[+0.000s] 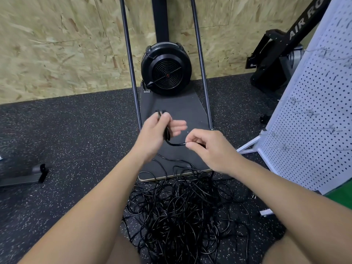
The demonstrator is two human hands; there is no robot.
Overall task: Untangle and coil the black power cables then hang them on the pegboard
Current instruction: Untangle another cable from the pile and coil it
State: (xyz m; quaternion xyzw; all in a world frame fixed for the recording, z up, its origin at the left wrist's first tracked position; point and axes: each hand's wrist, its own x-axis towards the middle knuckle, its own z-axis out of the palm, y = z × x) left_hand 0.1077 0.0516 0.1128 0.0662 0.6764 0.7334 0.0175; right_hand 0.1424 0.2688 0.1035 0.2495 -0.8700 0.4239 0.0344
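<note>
A big tangle of black power cables (182,210) lies on the speckled floor between my legs. My left hand (154,134) is raised above it and grips the plug end of one black cable (175,143) between thumb and fingers. My right hand (211,147) pinches the same cable a short way along, so a small curve of it hangs between the two hands. The rest of that cable drops behind my right hand toward the pile. The white pegboard (312,119) with wire hooks stands at the right.
A black fan machine (166,68) on a dark base board (181,111) stands straight ahead against the chipboard wall, flanked by two slanted metal poles. A black rower part (276,60) leans at the back right. A dark bracket (28,175) lies on the floor at left.
</note>
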